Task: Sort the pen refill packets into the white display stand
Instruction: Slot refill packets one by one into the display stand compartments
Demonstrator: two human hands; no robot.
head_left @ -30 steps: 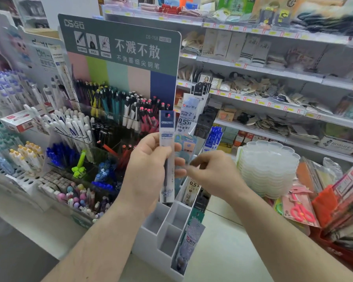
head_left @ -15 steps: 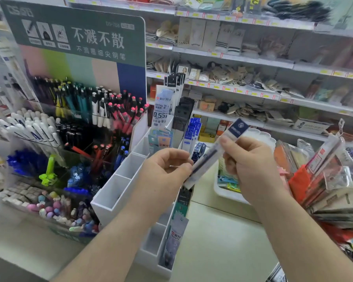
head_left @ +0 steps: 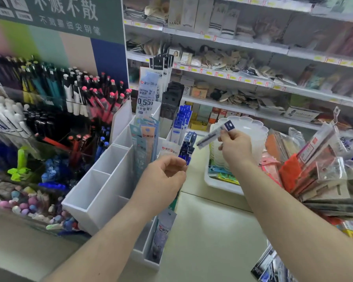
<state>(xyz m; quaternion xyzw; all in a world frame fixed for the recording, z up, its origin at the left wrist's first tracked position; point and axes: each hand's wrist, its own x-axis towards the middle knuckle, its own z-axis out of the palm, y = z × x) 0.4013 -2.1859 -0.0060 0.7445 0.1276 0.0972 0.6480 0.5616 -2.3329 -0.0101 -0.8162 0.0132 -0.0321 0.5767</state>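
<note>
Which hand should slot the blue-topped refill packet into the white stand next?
Right. The right hand already pinches the refill packet beside the white display stand; the left hand holds nothing.

- Left hand (head_left: 161, 180): bare, no glove, ring or watch visible.
- Right hand (head_left: 235, 148): bare, likewise unadorned.
- Both forearms: uncovered to the frame's lower edge; no sleeve or cuff enters view.

"不溅不散" on green sign (head_left: 55, 15), "0.55" on refill packet (head_left: 148, 94)
</note>
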